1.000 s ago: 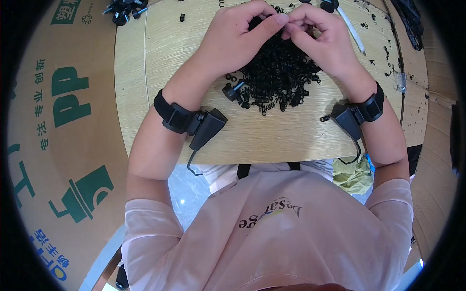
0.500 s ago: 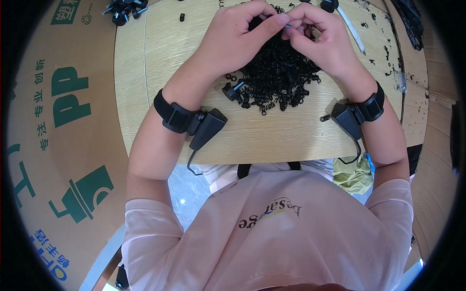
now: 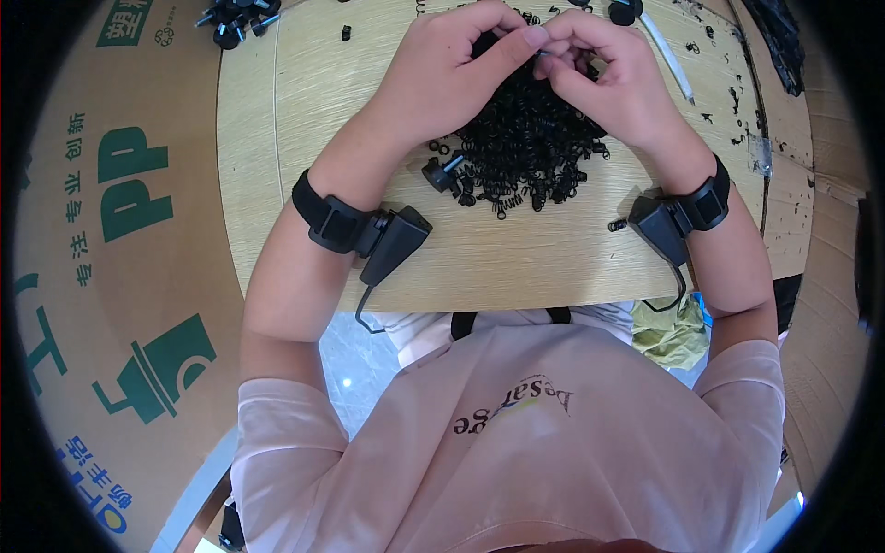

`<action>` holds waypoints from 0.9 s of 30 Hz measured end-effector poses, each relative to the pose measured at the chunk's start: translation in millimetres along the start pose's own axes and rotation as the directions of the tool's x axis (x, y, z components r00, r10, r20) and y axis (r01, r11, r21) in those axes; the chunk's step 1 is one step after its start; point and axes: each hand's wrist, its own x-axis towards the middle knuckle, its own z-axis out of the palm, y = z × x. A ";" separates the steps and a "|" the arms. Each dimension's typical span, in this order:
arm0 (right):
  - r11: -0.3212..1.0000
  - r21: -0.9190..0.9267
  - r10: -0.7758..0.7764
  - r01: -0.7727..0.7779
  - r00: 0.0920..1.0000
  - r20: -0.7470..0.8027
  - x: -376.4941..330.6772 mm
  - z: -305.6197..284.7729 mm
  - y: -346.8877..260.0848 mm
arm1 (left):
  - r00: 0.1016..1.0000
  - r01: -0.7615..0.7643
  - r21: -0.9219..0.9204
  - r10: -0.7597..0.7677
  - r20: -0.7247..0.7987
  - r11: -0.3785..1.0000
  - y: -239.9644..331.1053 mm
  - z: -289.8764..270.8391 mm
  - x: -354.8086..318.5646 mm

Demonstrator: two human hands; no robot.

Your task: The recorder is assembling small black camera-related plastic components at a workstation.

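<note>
A heap of small black springs [image 3: 527,152] sits on the far middle of the pale wooden tabletop [image 3: 304,111], and right above it both hands meet. The left hand [image 3: 456,69] comes in from the left, thumb and forefinger drawn narrow, pinching a tiny piece [image 3: 542,52] at the tips. The right hand [image 3: 608,74] faces it, fingers curled in close, its tips touching the same spot; what exactly the piece is, too small to tell. Just left of the heap lies a black knob-like part [image 3: 438,173], with loose springs scattered around the edge. Each wrist wears a black band with a small black device, the left band [image 3: 334,219] and the right band [image 3: 705,201], both resting at the near edge of the table. Further out, a cluster of black parts [image 3: 232,17] sits at the far left corner, and black specks dot the right side. Brown cardboard with green print [image 3: 120,240] lies left of the table, and more cardboard lies on the right.
</note>
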 end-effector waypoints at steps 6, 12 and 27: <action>1.000 0.004 0.028 -0.028 1.000 -0.001 0.4 0.1 -10.6 | 0.998 0.056 -0.002 -0.055 0.015 0.998 20.1 -2.7 2.3; 1.000 -0.009 0.003 -0.003 1.000 -0.001 0.7 0.5 -9.1 | 0.997 0.074 0.008 -0.074 0.023 0.997 16.7 -2.6 3.3; 0.997 -0.073 -0.004 0.003 1.000 -0.008 0.2 -0.9 -5.7 | 0.997 0.070 0.010 -0.070 0.015 0.997 18.1 -1.1 4.2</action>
